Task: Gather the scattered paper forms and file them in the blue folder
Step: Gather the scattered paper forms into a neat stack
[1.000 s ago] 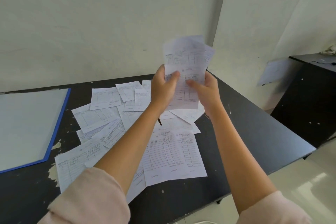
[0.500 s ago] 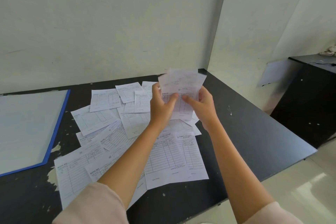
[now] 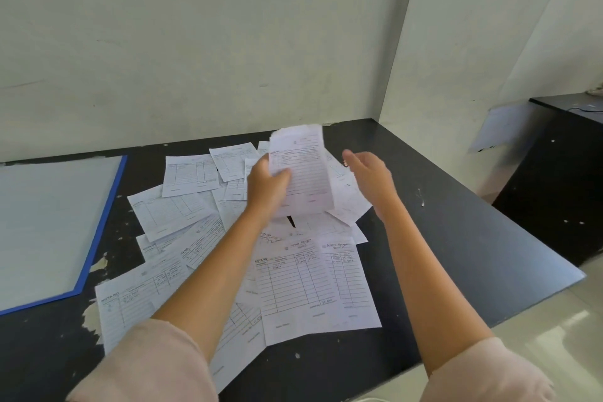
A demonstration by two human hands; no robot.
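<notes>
My left hand [image 3: 266, 186] grips a small stack of white paper forms [image 3: 301, 170] by its left edge, holding it tilted above the desk. My right hand [image 3: 370, 178] hovers open just right of the stack, not touching it. Several more printed forms [image 3: 176, 209] lie scattered and overlapping on the black desk [image 3: 456, 238], the largest pair [image 3: 313, 284] nearest me between my forearms. The blue folder [image 3: 98, 228] lies open at the far left, its pale inside facing up.
The desk sits against a pale wall, with its right edge and front corner close to my right arm. A second black cabinet [image 3: 561, 179] stands further right across a gap. The desk surface has chipped patches [image 3: 93, 313] near the folder.
The held stack has come down from chest height toward the desk. My right hand has let go of it and moved a little to the right.
</notes>
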